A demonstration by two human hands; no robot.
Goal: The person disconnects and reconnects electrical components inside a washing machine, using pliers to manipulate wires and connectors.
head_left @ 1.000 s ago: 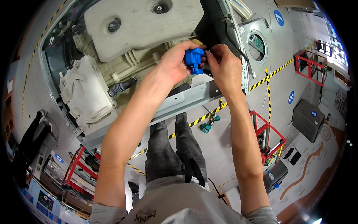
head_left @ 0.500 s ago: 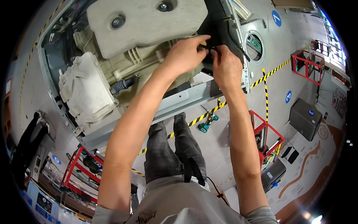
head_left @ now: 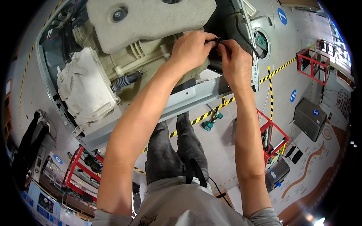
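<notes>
In the upper right corner of an opened washing machine, my left hand (head_left: 190, 47) pinches a small black part (head_left: 218, 40) between thumb and fingers. My right hand (head_left: 237, 62) meets it from the other side, its fingertips closed at the same part. What exactly the part is, I cannot tell; a dark rounded end shows between the hands. Beside my left hand lies the cream plastic tub (head_left: 151, 62), with a pale concrete counterweight (head_left: 151, 22) over it. A grey ribbed hose (head_left: 126, 81) and a white plastic housing (head_left: 85, 84) sit to the left.
The grey metal cabinet rail (head_left: 192, 94) runs below my wrists. A teal cordless drill (head_left: 211, 120) lies on the floor past it. Red-framed carts (head_left: 273, 141) stand to the right and left, and a dark grey box (head_left: 310, 118) is farther right. Yellow-black tape marks the floor.
Both hands have shifted slightly right and up with the black part. My left index finger, stretched out before, now curls onto it. The view has shifted a little.
</notes>
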